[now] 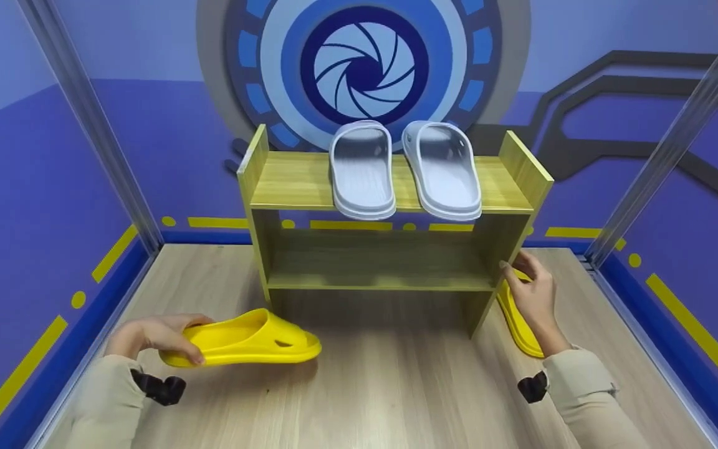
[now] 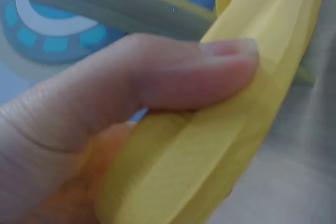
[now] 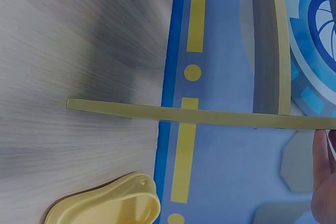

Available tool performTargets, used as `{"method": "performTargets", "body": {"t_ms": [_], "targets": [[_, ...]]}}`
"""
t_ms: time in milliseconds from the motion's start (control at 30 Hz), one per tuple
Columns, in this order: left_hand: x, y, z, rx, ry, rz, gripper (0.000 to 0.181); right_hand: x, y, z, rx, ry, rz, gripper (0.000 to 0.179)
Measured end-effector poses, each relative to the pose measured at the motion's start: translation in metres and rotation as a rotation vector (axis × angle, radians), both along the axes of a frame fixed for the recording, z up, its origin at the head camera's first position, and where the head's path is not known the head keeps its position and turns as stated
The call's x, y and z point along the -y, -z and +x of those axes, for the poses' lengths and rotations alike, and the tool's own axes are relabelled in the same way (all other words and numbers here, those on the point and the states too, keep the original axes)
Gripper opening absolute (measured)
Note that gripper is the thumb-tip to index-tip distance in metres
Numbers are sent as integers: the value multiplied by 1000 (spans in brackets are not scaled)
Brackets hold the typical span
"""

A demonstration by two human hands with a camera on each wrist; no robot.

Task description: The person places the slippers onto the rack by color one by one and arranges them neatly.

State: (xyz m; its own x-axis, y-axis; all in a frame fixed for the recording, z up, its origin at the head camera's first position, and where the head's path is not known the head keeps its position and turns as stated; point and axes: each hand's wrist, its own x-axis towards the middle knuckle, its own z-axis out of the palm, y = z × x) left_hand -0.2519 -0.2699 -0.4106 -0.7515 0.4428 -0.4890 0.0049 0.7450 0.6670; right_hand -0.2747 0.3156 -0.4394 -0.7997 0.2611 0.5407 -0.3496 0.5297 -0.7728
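left hand [image 1: 162, 335] has the yellow slipper [image 1: 244, 340] pinched by the heel, just front-left of the rack [image 1: 381, 262], toe pointing along its front, wide floor [image 1: 384, 399] there. right hand [image 1: 535, 296]: straightish fingertips touching the rack's right side panel [image 3: 199, 116] from outside. second slipper [image 1: 524, 333] sits right of the rack; grey pair [image 1: 364, 181] overhangs its top shelf's front edge.

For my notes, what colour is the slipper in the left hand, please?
Yellow; the head view shows the slipper best.
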Motion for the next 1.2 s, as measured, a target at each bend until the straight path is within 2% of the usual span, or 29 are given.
{"method": "performTargets", "body": {"t_ms": [267,400,500,733,867,1033,1200], "targets": [[-19,-7,-1,-31,36,49,77,1,0,0,33,10,5,40],[-27,-11,0,-39,30,58,80,1,0,0,17,11,2,38],[-33,-14,1,-80,61,62,82,2,0,-1,-16,-8,-24,35],[-45,-22,4,-172,130,96,83,20,-24,17,-5,-8,-36,32],[-53,-26,5,-212,151,126,83,20,-25,18,-3,-7,-35,33],[-63,-28,6,-232,126,185,84,20,-25,19,-6,1,-31,33],[-73,-25,4,-333,66,177,89,21,-25,18,-11,6,-29,32]]}}
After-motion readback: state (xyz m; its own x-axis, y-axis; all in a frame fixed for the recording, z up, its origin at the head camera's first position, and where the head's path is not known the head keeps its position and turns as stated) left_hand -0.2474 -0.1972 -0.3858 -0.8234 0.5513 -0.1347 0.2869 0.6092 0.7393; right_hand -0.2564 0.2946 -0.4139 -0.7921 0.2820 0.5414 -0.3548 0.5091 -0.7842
